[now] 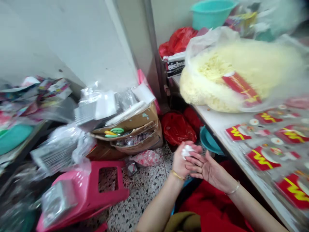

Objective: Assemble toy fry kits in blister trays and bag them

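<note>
Small white pieces (186,151) lie in the cupped palm of my left hand (180,161), which has a gold bangle at its wrist. What the pieces are is too blurred to tell. My right hand (212,169) is turned palm up with its fingers stretched out, and its fingertips overlap the left palm beside the white pieces. Both hands hover over the gap between the worktable (212,119) and the floor. Just beyond them is a red plastic bag (177,129) lining a container.
On the worktable sit a large clear bag of pale yellow pieces (217,74) and several red-and-yellow printed packs (263,158). A teal basin (210,141) is below its edge. To the left are a cardboard box (135,135) with plastic sleeves and a pink stool (89,190).
</note>
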Motion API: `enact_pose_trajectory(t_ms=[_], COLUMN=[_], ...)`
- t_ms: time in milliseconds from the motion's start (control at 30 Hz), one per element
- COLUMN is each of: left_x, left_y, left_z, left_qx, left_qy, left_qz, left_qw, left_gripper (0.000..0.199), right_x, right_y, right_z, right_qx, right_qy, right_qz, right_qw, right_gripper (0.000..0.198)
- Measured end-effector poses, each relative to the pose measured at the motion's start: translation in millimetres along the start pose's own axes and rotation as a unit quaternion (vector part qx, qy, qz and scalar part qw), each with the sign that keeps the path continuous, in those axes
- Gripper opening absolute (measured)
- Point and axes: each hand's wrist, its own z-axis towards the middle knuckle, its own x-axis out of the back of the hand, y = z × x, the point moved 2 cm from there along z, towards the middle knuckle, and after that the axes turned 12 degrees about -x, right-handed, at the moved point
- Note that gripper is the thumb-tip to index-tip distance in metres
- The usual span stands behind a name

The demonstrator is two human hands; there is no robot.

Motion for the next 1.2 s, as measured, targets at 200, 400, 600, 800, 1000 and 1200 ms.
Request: enact_pose_trajectory(t_ms=[200,400,600,800,1000,1200], left_x=[-19.9,-42.9,-53.4,-31.0,-11.9,-31.7], left_y=[12.6,-51.5,-35.7,-36.7,-12.4,-22.5], left_z=[21.2,-24.0,-22.5,10.5,5.6,-30.7], left_qx=[-0.088,-0.007,-0.174,-0.322,-0.305,-0.292], left_qy=[0.018,-0.031,-0.231,-0.212,-0.254,-0.349], left_qz=[0.055,0.190,0.573,0.760,0.817,0.731], left_qw=[0.994,0.981,0.767,0.523,0.419,0.509], left_gripper=[0.041,0.048,0.057,0.070,0.083,0.075], right_x=[-14.0,9.2,30.3,-7.0,19.8,15.3], right_y=[-25.0,-40.0,-59.0,-36.7,-21.9,-10.8], right_z=[6.5,23.0,-0.8,-14.8,-40.8,-32.4], right_qx=[0.334,0.358,0.243,0.231,0.224,0.113], right_qy=[0.268,0.309,0.229,0.162,0.214,0.137], right_qz=[-0.298,-0.093,0.089,0.159,0.102,0.175], right_qw=[0.853,0.876,0.938,0.946,0.945,0.968], right_gripper=[0.065,0.048,0.056,0.044,0.034,0.051])
